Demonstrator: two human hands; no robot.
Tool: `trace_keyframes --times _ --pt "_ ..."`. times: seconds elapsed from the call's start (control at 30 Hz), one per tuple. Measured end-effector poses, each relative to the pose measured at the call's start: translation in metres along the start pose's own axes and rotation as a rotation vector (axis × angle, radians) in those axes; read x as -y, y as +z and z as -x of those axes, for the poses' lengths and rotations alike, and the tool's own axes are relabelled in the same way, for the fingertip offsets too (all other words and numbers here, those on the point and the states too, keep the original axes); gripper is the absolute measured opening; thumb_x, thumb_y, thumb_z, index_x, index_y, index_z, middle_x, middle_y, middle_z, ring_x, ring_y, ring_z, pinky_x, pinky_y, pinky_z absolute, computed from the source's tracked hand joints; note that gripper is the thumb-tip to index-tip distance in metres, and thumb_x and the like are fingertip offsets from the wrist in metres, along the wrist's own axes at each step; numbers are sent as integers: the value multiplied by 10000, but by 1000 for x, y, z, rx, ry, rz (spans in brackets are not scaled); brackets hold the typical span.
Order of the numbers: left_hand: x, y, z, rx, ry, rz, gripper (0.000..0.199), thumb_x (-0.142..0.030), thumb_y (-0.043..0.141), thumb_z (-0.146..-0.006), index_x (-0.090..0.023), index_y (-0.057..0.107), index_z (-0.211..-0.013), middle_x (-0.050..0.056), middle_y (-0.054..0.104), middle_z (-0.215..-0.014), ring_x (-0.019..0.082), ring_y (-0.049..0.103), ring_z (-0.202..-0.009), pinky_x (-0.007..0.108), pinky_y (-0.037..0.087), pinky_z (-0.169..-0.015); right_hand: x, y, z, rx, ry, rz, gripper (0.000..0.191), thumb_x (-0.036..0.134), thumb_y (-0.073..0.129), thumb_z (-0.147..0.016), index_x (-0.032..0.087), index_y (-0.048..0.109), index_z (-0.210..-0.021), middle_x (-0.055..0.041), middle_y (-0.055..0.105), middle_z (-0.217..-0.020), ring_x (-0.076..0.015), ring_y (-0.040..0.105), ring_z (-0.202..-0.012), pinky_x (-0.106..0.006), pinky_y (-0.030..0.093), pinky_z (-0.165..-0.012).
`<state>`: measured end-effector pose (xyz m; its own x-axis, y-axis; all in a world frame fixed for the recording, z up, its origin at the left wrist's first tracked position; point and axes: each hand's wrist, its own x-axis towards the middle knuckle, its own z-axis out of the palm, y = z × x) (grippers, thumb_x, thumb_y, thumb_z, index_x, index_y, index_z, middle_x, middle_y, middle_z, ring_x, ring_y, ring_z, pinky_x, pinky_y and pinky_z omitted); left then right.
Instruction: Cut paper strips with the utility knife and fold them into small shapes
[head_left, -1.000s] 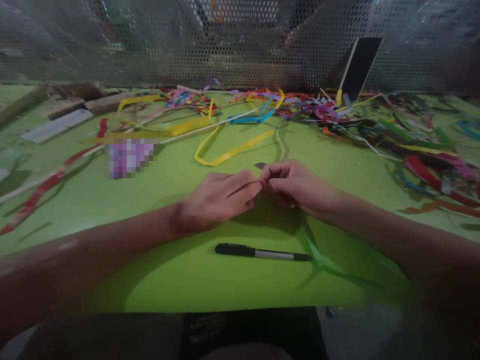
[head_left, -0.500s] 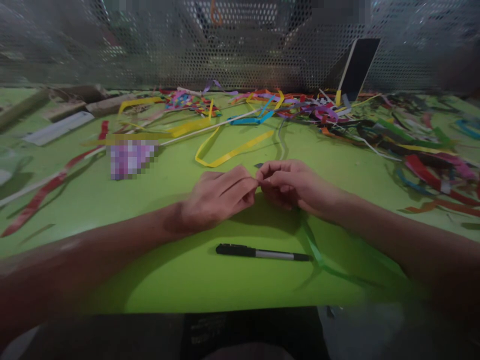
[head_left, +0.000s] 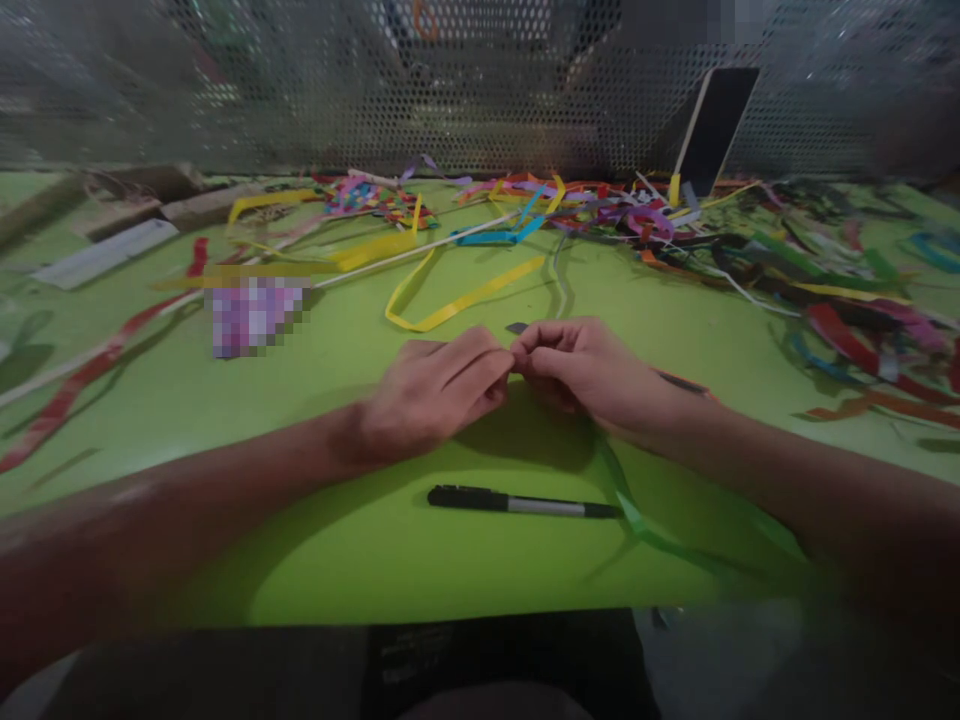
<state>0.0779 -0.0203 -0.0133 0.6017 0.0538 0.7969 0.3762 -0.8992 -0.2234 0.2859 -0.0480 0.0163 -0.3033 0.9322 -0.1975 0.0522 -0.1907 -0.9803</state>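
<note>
Green surface spreads under the grip, where left hand and right hand press their fingertips together, the handling seemingly unfinished, with green strip trailing nearer and rightward, pen on near side, and anything pinched hidden by fingers.

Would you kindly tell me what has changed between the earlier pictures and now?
A dark, orange-edged piece has come into view just beyond the right wrist; whether the right hand holds it, I cannot tell. I see nothing clearly taken hold of or let go. The left hand still meets the right at the fingertips, and the pen, green strip and yellow strip stayed put.
</note>
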Motion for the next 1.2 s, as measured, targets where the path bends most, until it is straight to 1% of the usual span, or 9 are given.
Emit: trace_keyframes --times 0.1,0.3,0.4,0.5,0.6,0.77,0.97,1.1,1.2 --pt "-2 1 -1 -14 -27 -11 90 -55 666 -1031 -145 671 -1035 12 717 -829 115 637 -663 221 510 -554 -2 3 1 -55 -25 -12 106 267 752 -799 201 671 -777 68 470 -553 -59 315 -465 -216 202 -441" --pt "-4 8 -2 -53 -82 8 91 -49 686 -1019 -139 675 -1011 14 709 -822 103 633 -668 193 501 -561 -5 5 0 -90 -66 -30 204 322 821 -771 198 659 -768 58 498 -563 -63 346 -481 -218 216 -441" --pt "-2 11 -3 -55 -131 59 74 -92 681 -1040 -151 680 -997 18 724 -841 106 647 -679 204 518 -574 -5 5 -1 -96 -81 -37 182 301 812 -733 196 666 -761 60 504 -557 -60 352 -471 -215 221 -437" --pt "2 13 -4 -54 -276 182 106 -142 672 -1063 -173 688 -963 8 736 -848 96 662 -663 205 550 -591 -3 3 -1 -83 -65 -28 129 267 773 -732 202 666 -760 59 511 -562 -67 385 -475 -210 245 -440" --pt "5 12 -4 -39 -444 330 108 -173 678 -1066 -190 716 -965 10 748 -859 90 685 -640 191 560 -563 -2 0 -2 -87 -30 -29 148 268 798 -780 207 663 -783 57 519 -576 -74 409 -492 -207 270 -453" --pt "7 8 1 23 -570 590 58 -176 710 -1052 -165 765 -1035 56 784 -945 91 715 -658 180 583 -569 -2 -3 -3 -78 -2 -51 121 257 800 -848 206 691 -861 50 551 -587 -85 443 -492 -215 309 -460" --pt "8 7 4 38 -577 669 72 -156 757 -1002 -150 789 -1066 69 806 -968 94 706 -663 181 594 -585 -2 -3 -3 -57 14 -101 297 323 937 -760 199 678 -836 45 571 -579 -87 460 -494 -208 312 -455" --pt "9 6 3 49 -584 665 73 -175 768 -1005 -157 815 -1058 66 813 -937 94 691 -644 187 577 -582 0 -3 -1 -68 20 -99 340 344 958 -750 204 650 -789 47 555 -563 -81 454 -488 -200 291 -448" --pt "9 5 2 65 -562 657 76 -193 769 -1012 -170 831 -1050 53 814 -905 96 689 -640 186 571 -585 -1 -3 -1 -67 31 -73 321 338 932 -778 213 636 -775 45 541 -555 -85 452 -485 -201 279 -444"
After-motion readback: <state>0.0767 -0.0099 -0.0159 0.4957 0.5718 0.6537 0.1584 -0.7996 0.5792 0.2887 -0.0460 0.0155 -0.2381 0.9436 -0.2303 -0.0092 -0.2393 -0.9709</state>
